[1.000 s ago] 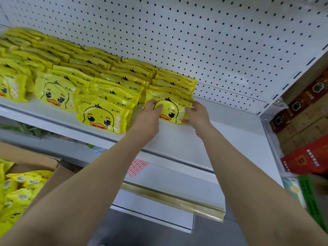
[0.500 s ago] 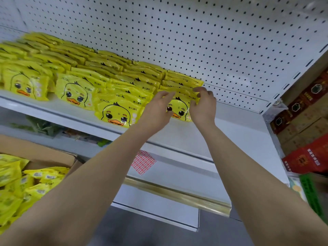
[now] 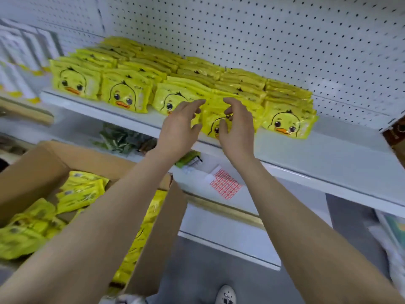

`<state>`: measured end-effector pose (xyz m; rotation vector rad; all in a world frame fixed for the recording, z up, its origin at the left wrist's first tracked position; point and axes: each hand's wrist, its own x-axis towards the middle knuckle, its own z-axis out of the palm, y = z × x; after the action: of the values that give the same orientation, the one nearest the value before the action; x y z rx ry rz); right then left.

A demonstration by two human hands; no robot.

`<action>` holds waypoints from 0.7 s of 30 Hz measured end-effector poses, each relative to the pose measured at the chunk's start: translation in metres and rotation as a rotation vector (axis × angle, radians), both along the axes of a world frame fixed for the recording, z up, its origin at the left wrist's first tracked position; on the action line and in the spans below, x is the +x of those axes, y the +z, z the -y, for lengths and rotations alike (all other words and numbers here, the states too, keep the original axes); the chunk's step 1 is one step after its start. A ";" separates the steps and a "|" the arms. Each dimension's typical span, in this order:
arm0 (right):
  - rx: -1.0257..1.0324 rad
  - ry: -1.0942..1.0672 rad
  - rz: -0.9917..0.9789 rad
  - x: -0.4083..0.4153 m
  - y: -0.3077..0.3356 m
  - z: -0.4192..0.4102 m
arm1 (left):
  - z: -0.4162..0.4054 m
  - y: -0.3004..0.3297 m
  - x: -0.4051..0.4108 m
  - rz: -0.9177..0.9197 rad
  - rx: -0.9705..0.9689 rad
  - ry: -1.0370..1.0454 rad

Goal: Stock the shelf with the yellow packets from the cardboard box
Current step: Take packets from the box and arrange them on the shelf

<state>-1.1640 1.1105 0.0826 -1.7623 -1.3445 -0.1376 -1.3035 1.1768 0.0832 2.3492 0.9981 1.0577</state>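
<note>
Several rows of yellow duck packets (image 3: pixel 125 93) stand on the white shelf (image 3: pixel 306 159), and the rightmost front packet (image 3: pixel 289 121) stands free. My left hand (image 3: pixel 179 126) hovers in front of the front packets with its fingers spread and holds nothing. My right hand (image 3: pixel 236 126) is beside it, fingers loosely curled in front of the second packet from the right (image 3: pixel 213 126); I see nothing held in it. The open cardboard box (image 3: pixel 32 172) sits at lower left with more yellow packets (image 3: pixel 81 191) inside.
A white pegboard (image 3: pixel 263 40) backs the shelf. A lower shelf holds green packs (image 3: pixel 118 139) and a red label sheet (image 3: pixel 225 186). White goods (image 3: pixel 22 51) stand at far left, brown boxes (image 3: pixel 396 132) at the right edge. A shoe (image 3: pixel 226 296) shows on the grey floor.
Both hands have let go of the rightmost front packet and drawn back and left of it. The view has swung left and down, showing more of the box.
</note>
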 end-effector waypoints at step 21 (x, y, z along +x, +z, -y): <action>-0.831 0.463 0.168 -0.219 -0.180 -0.047 | -0.023 -0.200 -0.269 -0.359 -0.548 0.354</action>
<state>-1.3826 1.1574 -0.0974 -2.0417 -2.0863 0.6257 -1.5728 1.2000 -0.1165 1.9710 1.6385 0.3800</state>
